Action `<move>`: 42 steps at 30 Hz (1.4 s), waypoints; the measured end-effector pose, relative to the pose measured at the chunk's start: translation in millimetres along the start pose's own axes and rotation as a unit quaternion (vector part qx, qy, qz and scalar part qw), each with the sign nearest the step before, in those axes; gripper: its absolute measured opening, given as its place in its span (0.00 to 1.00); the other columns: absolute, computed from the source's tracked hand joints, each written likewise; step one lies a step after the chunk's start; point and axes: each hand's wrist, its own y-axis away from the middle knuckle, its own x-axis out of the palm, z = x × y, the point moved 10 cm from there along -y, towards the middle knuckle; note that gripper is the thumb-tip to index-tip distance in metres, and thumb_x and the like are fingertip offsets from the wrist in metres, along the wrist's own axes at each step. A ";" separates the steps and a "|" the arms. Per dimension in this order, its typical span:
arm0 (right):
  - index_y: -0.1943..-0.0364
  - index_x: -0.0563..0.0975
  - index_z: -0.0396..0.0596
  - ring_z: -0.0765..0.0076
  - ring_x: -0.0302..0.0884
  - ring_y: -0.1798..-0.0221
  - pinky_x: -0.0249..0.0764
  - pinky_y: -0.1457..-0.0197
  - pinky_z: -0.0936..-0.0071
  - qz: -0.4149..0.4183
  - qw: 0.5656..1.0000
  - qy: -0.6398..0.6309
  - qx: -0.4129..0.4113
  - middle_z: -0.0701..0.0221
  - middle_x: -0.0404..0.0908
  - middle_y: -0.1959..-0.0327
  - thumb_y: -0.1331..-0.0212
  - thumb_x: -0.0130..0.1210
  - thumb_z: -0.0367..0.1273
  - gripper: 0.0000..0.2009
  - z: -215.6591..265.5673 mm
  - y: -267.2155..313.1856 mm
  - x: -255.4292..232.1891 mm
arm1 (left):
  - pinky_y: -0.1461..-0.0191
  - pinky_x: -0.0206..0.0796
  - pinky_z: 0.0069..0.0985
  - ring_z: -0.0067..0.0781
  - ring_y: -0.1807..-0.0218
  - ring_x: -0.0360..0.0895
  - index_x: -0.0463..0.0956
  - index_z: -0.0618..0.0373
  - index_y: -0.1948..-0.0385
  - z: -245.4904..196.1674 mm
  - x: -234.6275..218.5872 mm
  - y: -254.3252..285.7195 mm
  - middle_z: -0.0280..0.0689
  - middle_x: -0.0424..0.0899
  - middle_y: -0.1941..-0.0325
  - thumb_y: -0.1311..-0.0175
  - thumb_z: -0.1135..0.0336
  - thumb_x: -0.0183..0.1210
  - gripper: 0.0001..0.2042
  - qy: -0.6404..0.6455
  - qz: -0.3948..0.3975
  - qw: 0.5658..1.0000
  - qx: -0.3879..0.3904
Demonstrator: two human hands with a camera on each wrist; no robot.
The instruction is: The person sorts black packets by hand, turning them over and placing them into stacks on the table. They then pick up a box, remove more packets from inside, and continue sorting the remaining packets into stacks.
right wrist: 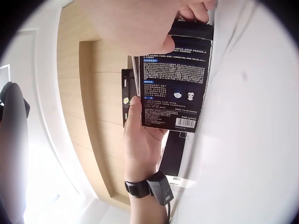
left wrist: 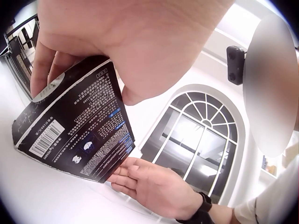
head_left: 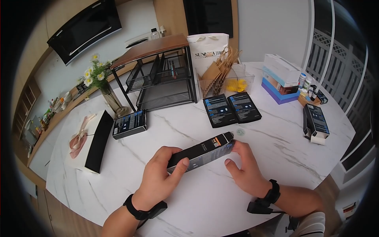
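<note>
Above the marble-patterned table, a black carton [head_left: 203, 152] printed with white and blue text is held on its narrow side. My left hand [head_left: 160, 173] grips its left end, thumb on the near face and fingers behind. At the other end, by the end flap, the fingers of my right hand [head_left: 245, 170] touch the carton, while the thumb stands apart from it. The left wrist view shows the barcode face of the carton [left wrist: 77, 126] and the right hand [left wrist: 159, 186] with fingers extended against its edge. A printed face of the carton [right wrist: 175, 88] fills the right wrist view's middle.
Two piles of black packets [head_left: 219, 111] lie beyond the carton. Another black box [head_left: 130, 123] and a ribboned white box [head_left: 81, 146] are at left. An opened black box [head_left: 317, 120] lies at right. Behind stand a rack [head_left: 166, 93], a flower vase [head_left: 112, 100] and stacked boxes [head_left: 280, 77].
</note>
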 end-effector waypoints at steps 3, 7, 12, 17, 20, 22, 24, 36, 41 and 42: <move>0.36 0.64 0.35 0.51 0.71 0.36 0.66 0.30 0.59 0.010 1.000 0.002 0.028 0.52 0.71 0.41 0.36 0.57 0.26 0.26 -1.5 -2.8 -3.1 | 0.52 0.72 0.26 0.28 0.59 0.78 0.77 0.65 0.53 1.5 1.1 -1.2 0.39 0.82 0.60 0.29 0.58 0.65 0.17 0.012 0.017 1.000 0.008; 0.30 0.60 0.35 0.53 0.67 0.30 0.61 0.26 0.60 0.038 0.998 -0.040 0.044 0.52 0.70 0.35 0.35 0.57 0.27 0.31 0.3 -5.5 2.6 | 0.53 0.72 0.27 0.31 0.60 0.79 0.77 0.65 0.53 -2.8 1.0 -1.0 0.40 0.81 0.61 0.31 0.58 0.66 0.18 0.015 0.025 0.999 0.028; 0.25 0.54 0.34 0.53 0.63 0.26 0.57 0.23 0.60 0.087 0.992 -0.070 0.062 0.52 0.68 0.31 0.34 0.56 0.28 0.35 -12.0 -2.8 13.0 | 0.53 0.72 0.29 0.37 0.61 0.79 0.77 0.65 0.54 -9.6 3.3 -0.7 0.43 0.80 0.62 0.32 0.58 0.68 0.18 -0.008 0.024 0.998 0.061; 0.28 0.58 0.36 0.55 0.66 0.30 0.60 0.26 0.61 0.055 0.988 -0.132 0.064 0.53 0.70 0.34 0.34 0.57 0.28 0.32 -9.7 -2.0 12.4 | 0.55 0.75 0.32 0.43 0.59 0.82 0.79 0.63 0.54 -9.8 4.9 -0.6 0.44 0.81 0.60 0.33 0.57 0.68 0.18 -0.006 0.013 0.998 0.064; 0.33 0.62 0.37 0.56 0.69 0.33 0.61 0.27 0.61 0.155 0.981 -0.110 0.045 0.55 0.73 0.38 0.34 0.57 0.28 0.27 7.4 0.5 24.1 | 0.55 0.75 0.32 0.43 0.58 0.82 0.79 0.63 0.54 -8.5 4.9 -0.3 0.44 0.81 0.59 0.33 0.56 0.68 0.18 -0.016 0.018 0.998 0.061; 0.35 0.63 0.37 0.55 0.70 0.34 0.63 0.29 0.61 0.153 0.983 -0.089 0.048 0.54 0.74 0.39 0.34 0.57 0.28 0.25 4.4 -0.5 21.5 | 0.55 0.75 0.32 0.43 0.58 0.82 0.79 0.63 0.54 -9.3 5.0 0.1 0.44 0.81 0.59 0.33 0.56 0.68 0.19 -0.031 0.023 0.997 0.066; 0.37 0.64 0.37 0.54 0.71 0.35 0.64 0.30 0.61 0.151 0.985 -0.067 0.051 0.54 0.74 0.41 0.34 0.57 0.29 0.23 3.0 0.0 22.5 | 0.56 0.76 0.32 0.43 0.58 0.83 0.79 0.62 0.53 -11.8 5.5 0.5 0.43 0.81 0.58 0.34 0.54 0.69 0.20 -0.015 0.032 0.997 0.064; 0.32 0.63 0.35 0.52 0.73 0.35 0.67 0.31 0.62 0.150 0.985 -0.052 0.062 0.51 0.73 0.37 0.32 0.57 0.31 0.28 0.8 -1.8 18.3 | 0.56 0.76 0.28 0.34 0.60 0.83 0.78 0.59 0.52 0.1 2.0 -0.8 0.38 0.83 0.58 0.37 0.62 0.71 0.17 -0.047 0.050 0.996 0.049; 0.26 0.57 0.34 0.53 0.66 0.25 0.61 0.24 0.61 0.064 0.990 -0.122 0.043 0.49 0.67 0.28 0.29 0.58 0.38 0.35 5.0 -7.1 -1.6 | 0.41 0.70 0.25 0.21 0.45 0.75 0.72 0.60 0.41 -1.9 15.5 -2.0 0.30 0.81 0.47 0.28 0.66 0.65 0.19 0.356 0.034 0.934 0.018; 0.27 0.58 0.33 0.51 0.66 0.26 0.62 0.25 0.61 0.082 0.992 -0.095 0.019 0.49 0.67 0.29 0.29 0.59 0.39 0.34 13.7 -7.7 0.6 | 0.39 0.69 0.25 0.22 0.43 0.75 0.73 0.60 0.41 3.3 25.6 5.2 0.31 0.81 0.44 0.28 0.66 0.65 0.19 0.360 0.047 0.932 -0.016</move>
